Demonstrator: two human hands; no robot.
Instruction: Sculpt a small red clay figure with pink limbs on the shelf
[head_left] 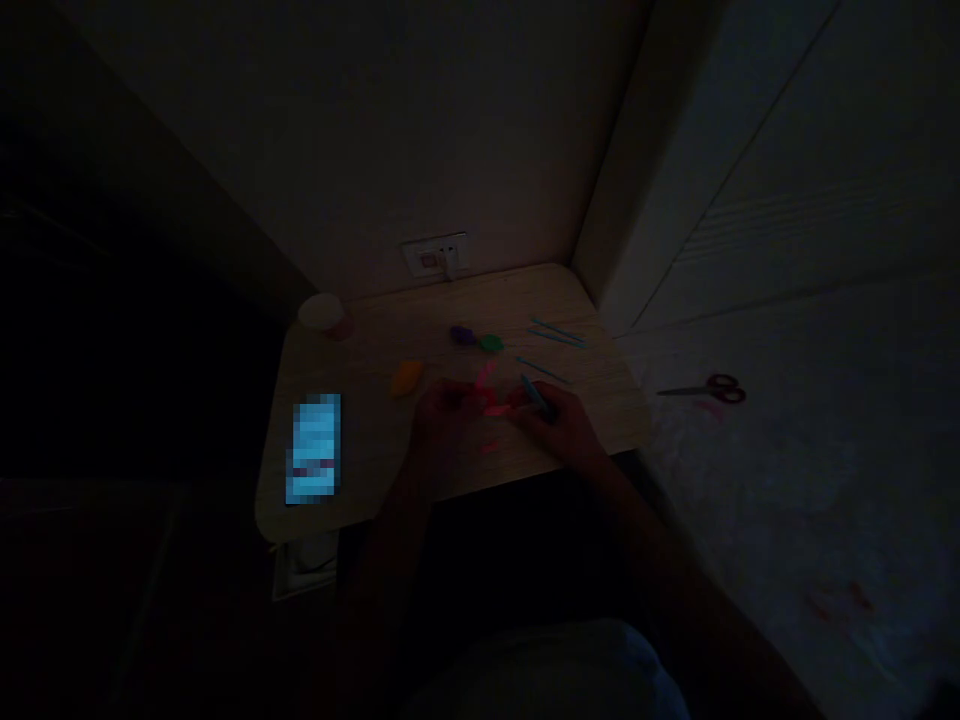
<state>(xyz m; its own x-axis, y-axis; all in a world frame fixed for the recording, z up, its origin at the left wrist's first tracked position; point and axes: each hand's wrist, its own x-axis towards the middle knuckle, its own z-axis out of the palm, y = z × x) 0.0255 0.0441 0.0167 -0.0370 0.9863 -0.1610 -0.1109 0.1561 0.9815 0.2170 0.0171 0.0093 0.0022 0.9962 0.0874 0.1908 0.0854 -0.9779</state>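
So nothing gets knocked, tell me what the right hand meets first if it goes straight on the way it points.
The bright pink piece just ahead of the right hand, between it and the left hand, though dim light leaves the depth unclear.

Home room, dim light. Small wood-grain corner desk [375, 335] fitted against the wall, wall socket [435, 255] with a plug in it just above, paneled door [750, 170] alongside, household scissors [701, 390] on a pale surface to the right.
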